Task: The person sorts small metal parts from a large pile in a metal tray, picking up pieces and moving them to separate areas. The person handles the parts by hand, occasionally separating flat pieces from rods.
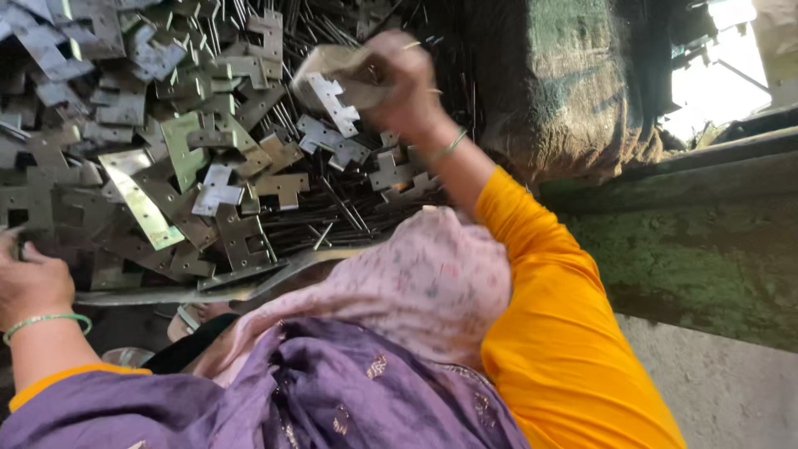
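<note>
A heap of flat stamped metal plates [166, 141] fills the upper left, lying over a bed of thin dark metal rods [332, 216]. My right hand [399, 83], bangle at the wrist and orange sleeve behind it, is raised over the heap and grips a notched metal plate [331, 96] together with a piece of cloth. My left hand [29, 283], with a green bangle, rests at the left edge on the plates, fingers curled; whether it holds a piece is hidden. Purple and pink patterned cloth [399, 291] covers my lap at the bottom.
A rough dark sack or bale [573, 91] stands at the upper right beside the heap. A mossy green ledge [698, 258] runs along the right, with grey concrete floor [731, 391] below. A sandalled foot [195, 316] shows under the plates' near edge.
</note>
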